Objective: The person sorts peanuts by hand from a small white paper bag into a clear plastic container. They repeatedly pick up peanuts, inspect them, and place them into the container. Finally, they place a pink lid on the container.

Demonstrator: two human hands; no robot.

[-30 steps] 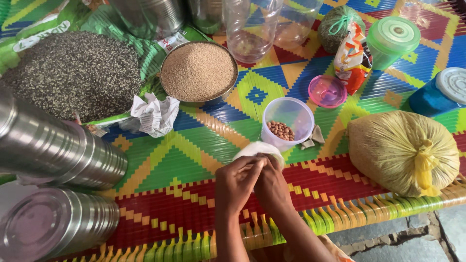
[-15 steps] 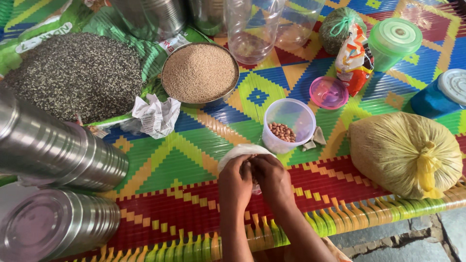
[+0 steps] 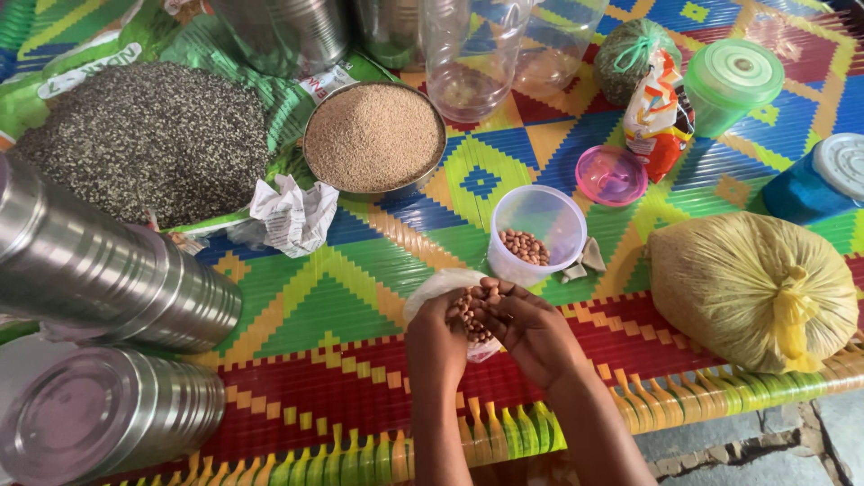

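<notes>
My left hand (image 3: 438,337) holds a small clear plastic bag (image 3: 441,290) of brown peanuts (image 3: 472,315) low in the middle of the mat. My right hand (image 3: 531,328) is against it, its fingers in the bag's mouth among the peanuts. Just beyond the hands stands a small clear plastic tub (image 3: 536,232) with a few peanuts at its bottom. A pink lid (image 3: 611,175) lies behind the tub.
Two steel canisters (image 3: 99,270) lie on their sides at the left. A heap of dark seeds (image 3: 148,139) and a steel bowl of tan grain (image 3: 373,137) are at the back. A tied yellow sack (image 3: 751,290), green tub (image 3: 733,85) and blue jar (image 3: 814,184) stand at the right.
The bag, held closed between both hands earlier, now gapes and shows the peanuts. The hands have shifted slightly toward the tub.
</notes>
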